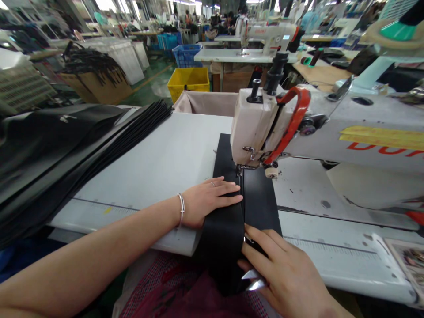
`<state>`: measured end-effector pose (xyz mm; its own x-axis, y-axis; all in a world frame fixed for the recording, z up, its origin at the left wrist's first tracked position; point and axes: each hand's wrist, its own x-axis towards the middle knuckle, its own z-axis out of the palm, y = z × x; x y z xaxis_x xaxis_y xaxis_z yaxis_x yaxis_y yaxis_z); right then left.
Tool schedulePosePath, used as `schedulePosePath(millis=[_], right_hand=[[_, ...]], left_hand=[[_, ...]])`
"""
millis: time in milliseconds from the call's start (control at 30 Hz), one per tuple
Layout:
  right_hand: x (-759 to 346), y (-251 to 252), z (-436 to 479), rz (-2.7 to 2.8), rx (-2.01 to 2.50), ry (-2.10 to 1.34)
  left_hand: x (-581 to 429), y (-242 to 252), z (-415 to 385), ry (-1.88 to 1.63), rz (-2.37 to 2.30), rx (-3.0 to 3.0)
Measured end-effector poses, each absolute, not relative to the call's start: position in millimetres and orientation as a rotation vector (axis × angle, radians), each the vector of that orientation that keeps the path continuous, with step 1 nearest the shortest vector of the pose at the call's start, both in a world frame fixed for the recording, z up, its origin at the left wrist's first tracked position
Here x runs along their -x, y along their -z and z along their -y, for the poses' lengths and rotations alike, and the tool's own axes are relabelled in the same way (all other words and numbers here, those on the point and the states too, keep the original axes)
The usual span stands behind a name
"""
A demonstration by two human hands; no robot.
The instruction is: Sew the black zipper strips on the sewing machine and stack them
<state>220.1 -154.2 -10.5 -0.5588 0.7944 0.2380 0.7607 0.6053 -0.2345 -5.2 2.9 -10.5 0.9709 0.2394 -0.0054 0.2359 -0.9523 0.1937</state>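
Observation:
A smooth black leather-like panel (222, 154) lies on the white sewing table under the sewing machine's (239, 170) needle area. A second black strip (221, 232) lies along it and droops over the table's front edge. My left hand (212, 198) presses flat on the strip, fingers stretched towards the seam line, just in front of the presser foot. My right hand (281, 265) is closed at the strip's right edge, near the table front. Thread snips (255, 280) are tucked in that hand, their blades poking out below its fingers. Part of the strip is hidden beneath my hands.
A stack of black panels (109, 148) covers the table's left side. Behind the table stand a fabric-lined bin (208, 102), a yellow crate (188, 81) and a blue crate (187, 55). Another sewing machine (265, 35) stands farther back. The machine arm overhangs the right side.

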Motion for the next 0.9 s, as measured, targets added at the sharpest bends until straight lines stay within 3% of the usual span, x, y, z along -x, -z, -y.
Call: schedulePosePath(millis=[900], right_hand=[[-220,11,134,2.371,1.192,-0.306]], left_hand=[[8,14,-10,-0.225,-0.391,-2.744]])
